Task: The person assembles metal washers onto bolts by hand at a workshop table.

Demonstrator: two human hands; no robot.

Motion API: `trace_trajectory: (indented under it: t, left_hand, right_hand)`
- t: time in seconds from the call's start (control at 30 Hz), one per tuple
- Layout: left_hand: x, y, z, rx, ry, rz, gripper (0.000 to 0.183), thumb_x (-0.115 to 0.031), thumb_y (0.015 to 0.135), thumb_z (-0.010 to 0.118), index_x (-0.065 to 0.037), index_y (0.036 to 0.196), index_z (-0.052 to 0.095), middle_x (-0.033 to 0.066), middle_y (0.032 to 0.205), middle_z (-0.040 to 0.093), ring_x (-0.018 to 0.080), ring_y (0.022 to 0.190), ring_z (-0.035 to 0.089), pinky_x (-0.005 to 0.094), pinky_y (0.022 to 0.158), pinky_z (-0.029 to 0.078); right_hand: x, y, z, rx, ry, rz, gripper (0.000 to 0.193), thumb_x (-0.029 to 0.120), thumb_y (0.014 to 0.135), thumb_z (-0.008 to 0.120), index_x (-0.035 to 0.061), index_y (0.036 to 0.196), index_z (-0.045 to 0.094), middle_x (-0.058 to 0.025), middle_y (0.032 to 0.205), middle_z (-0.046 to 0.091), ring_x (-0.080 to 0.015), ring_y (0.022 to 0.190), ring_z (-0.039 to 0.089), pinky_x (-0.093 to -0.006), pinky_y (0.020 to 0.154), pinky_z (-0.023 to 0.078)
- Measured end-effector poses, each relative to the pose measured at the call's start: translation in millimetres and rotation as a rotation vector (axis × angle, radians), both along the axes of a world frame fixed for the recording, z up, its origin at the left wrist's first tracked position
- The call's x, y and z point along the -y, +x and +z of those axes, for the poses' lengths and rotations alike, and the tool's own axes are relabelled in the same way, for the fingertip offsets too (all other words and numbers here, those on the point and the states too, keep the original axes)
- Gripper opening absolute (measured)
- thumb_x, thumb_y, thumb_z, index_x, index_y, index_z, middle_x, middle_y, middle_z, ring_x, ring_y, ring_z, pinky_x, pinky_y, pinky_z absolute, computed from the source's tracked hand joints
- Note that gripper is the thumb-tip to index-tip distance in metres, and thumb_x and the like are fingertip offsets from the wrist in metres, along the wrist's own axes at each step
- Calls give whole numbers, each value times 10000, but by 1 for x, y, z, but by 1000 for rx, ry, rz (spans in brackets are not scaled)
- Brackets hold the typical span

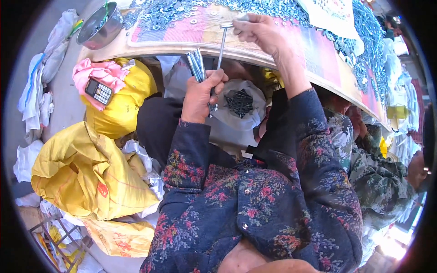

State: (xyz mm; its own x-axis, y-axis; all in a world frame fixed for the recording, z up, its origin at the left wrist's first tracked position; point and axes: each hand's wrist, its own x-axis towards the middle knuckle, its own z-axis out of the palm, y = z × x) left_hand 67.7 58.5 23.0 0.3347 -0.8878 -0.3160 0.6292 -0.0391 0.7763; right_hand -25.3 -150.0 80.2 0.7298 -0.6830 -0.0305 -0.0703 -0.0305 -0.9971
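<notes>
My left hand [200, 94] is closed around a bunch of long silvery bolts [196, 66], their upper ends leaning up above the fist. One bolt [221, 51] stands apart from the bunch, rising from between thumb and finger toward the table edge. At its top, my right hand [261, 34] pinches a small metal washer [226, 25], seen nearly edge-on. Whether the washer is around the bolt or only touching its end, I cannot tell. Below the hands, an open white bag [256, 116] holds many dark screws [238, 103].
Loose washers [175, 19] cover the far side of the table [182, 45]; heaped bolts [371, 59] lie right. A metal bowl [100, 38] stands at its left corner. A keypad phone [99, 91] lies on pink cloth over a yellow sack [120, 118]. A person in camouflage [375, 177] sits at right.
</notes>
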Motion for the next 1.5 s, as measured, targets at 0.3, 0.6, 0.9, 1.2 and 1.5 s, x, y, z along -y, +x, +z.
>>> trace_trajectory:
  t: [0.3,0.6,0.9,1.2,1.5]
  left_hand:
    - [-4,-3,-3,170,15,-187,201,-198,879,659,2,863,644,-19,600,534,24,409,389,170,386,259]
    - [12,-9,11,114,58,58,183,-173,868,698,5,878,660,31,677,614,37,485,463,182,401,297]
    - [-3,16,-1,-274,-133,-2,329,-212,891,688,6,1120,599,54,713,598,40,451,431,155,369,307]
    - [10,18,-4,-124,-36,97,289,-226,873,712,-2,1042,642,51,718,628,24,476,442,144,384,310]
    - [14,5,-3,6,-19,140,297,-218,870,713,15,1038,637,46,695,627,39,424,429,156,364,282]
  right_hand:
    - [22,-33,7,-79,-13,136,109,78,843,691,-3,915,687,1,699,591,-27,513,408,-184,446,280]
    - [3,-1,-9,-203,120,261,236,221,867,693,8,966,685,-34,708,654,-29,474,493,-177,431,386]
    - [11,48,-6,-146,-413,106,373,339,911,625,-12,1025,680,-76,797,682,-134,619,646,-252,565,489]
    - [48,117,-59,-668,-1222,-243,305,324,880,585,50,991,663,-175,1022,635,-372,932,635,-467,821,511]
    - [56,109,-63,-704,-1267,-205,294,324,893,552,76,989,679,-175,1022,625,-371,941,632,-478,827,501]
